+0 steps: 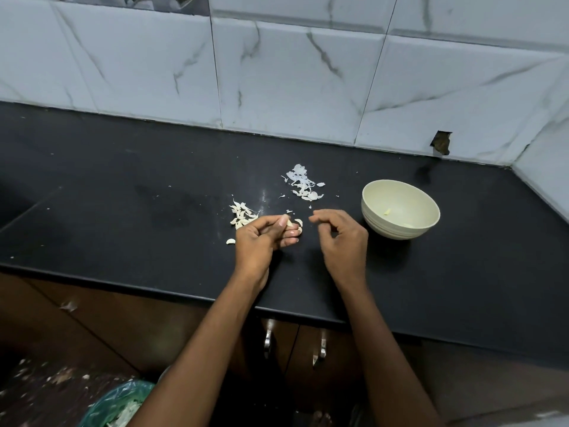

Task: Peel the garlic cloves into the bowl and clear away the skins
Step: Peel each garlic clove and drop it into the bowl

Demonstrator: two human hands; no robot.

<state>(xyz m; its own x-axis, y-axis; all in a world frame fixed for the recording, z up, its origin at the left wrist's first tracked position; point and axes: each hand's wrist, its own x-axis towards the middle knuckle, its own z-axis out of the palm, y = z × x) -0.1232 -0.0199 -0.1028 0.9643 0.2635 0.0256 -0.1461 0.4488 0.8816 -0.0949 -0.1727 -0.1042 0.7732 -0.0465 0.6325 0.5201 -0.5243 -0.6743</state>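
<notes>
On the black counter (123,211) my left hand (261,234) pinches a garlic clove (289,223) between thumb and fingers. My right hand (338,234) hovers just to its right with fingers loosely curled and nothing visible in them. A small heap of unpeeled cloves (241,215) lies just behind my left hand, and one stray clove (230,241) sits to its left. Papery white skins (303,183) are scattered further back. The pale green bowl (431,217) stands to the right of my right hand with a peeled piece (387,212) inside.
A marble-tiled wall (292,72) runs behind the counter, with a broken hole (441,143) at the right. Below the counter edge are cabinet doors with metal handles (268,337). A green-bagged bin (120,405) with scraps stands on the floor at lower left.
</notes>
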